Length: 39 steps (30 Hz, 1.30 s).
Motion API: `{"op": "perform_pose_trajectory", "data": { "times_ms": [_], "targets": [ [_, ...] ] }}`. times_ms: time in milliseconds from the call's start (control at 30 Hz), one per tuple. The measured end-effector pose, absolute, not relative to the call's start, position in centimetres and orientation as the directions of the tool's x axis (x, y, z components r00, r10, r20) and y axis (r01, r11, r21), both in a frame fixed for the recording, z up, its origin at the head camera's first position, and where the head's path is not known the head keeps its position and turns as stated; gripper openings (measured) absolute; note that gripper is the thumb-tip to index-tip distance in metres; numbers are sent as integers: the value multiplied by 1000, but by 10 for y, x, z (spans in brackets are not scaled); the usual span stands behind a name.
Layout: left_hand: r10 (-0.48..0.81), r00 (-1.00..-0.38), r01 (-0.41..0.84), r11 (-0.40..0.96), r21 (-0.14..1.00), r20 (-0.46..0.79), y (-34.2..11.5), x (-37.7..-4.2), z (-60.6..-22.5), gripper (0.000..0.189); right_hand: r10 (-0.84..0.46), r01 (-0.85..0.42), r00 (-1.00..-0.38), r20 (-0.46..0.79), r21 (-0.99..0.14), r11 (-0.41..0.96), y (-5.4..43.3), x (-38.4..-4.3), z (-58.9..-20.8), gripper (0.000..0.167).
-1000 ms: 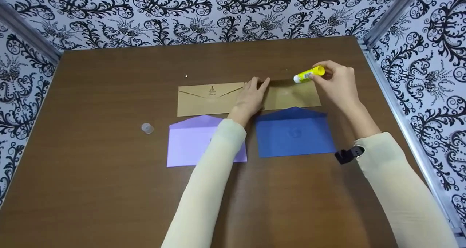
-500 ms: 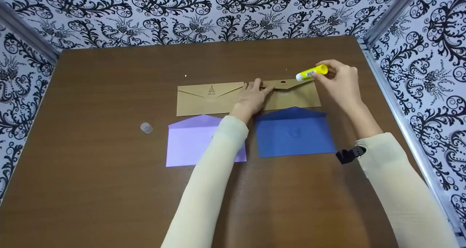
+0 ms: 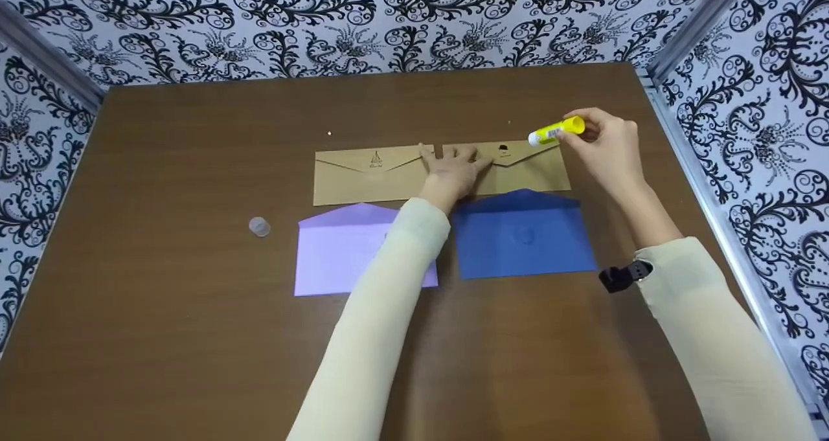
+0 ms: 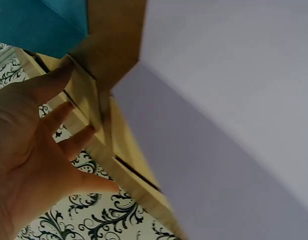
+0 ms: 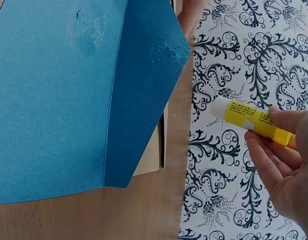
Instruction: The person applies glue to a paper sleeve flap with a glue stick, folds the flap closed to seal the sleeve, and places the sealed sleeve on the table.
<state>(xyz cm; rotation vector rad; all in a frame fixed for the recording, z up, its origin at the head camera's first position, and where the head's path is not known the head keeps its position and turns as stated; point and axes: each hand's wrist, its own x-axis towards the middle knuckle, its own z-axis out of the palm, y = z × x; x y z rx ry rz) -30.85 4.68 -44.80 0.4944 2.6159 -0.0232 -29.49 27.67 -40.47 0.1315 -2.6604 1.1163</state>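
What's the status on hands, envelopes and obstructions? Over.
Right hand grips yellow cylindrical glue stick. Left hand spread over rectangular brown paper envelopes, flaps folded over. Cream fabric sleeve partly covers purple paper envelope.

We see the left hand (image 4: 34, 145) at the left side, palm toward us and fingers spread—thumb and two fingertips at a tan envelope (image 4: 84, 92), one finger stretched apart from the rest. Just beside that envelope, across a narrow gap, we find a second tan envelope (image 4: 131, 145), partly covered in our view by a large lavender envelope (image 4: 229, 125), creased diagonally. A teal-blue envelope (image 4: 34, 27) fills our upper left corner; brown tabletop (image 4: 116, 35) shows between—and black-and-white scrollwork paper (image 4: 89, 212) below.
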Motion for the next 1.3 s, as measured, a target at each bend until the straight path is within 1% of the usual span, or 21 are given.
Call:
{"op": "perform_pose_trajectory", "data": {
  "times_ms": [233, 333, 500, 600, 733, 867, 967, 1067, 1300],
  "targets": [
    [247, -808, 315, 948, -37, -535, 65, -308, -437, 60, 17, -171, -964, 265, -670, 722, 279, -294, -407, 32],
    [228, -798, 313, 948, -61, -558, 68, -308, -435, 59, 20, -167, -964, 264, -667, 726, 280, -293, -407, 32],
    [221, -785, 346, 931, -115, -579, 71, -307, -435, 60, 23, -169, -963, 267, -671, 722, 281, -293, -409, 32],
    [264, -785, 402, 905, -137, -561, 70, -305, -438, 61, 26, -169, -963, 267, -680, 714, 281, -293, -410, 32],
    [378, -787, 482, 870, -102, -488, 68, -305, -447, 60, 28, -175, -962, 273, -689, 704, 281, -293, -412, 31],
    [466, -786, 517, 856, -19, -406, 66, -306, -455, 55, 24, -184, -960, 278, -696, 694, 281, -293, -413, 31],
    [489, -783, 517, 855, 36, -384, 66, -308, -459, 55, 25, -184, -960, 279, -694, 696, 282, -293, -414, 31],
    [496, -773, 516, 854, 63, -396, 66, -309, -461, 58, 25, -178, -962, 273, -691, 700, 282, -292, -415, 31],
    [528, -749, 555, 830, 57, -401, 68, -313, -464, 59, 30, -160, -966, 256, -689, 707, 284, -292, -416, 31]
  ]
}}
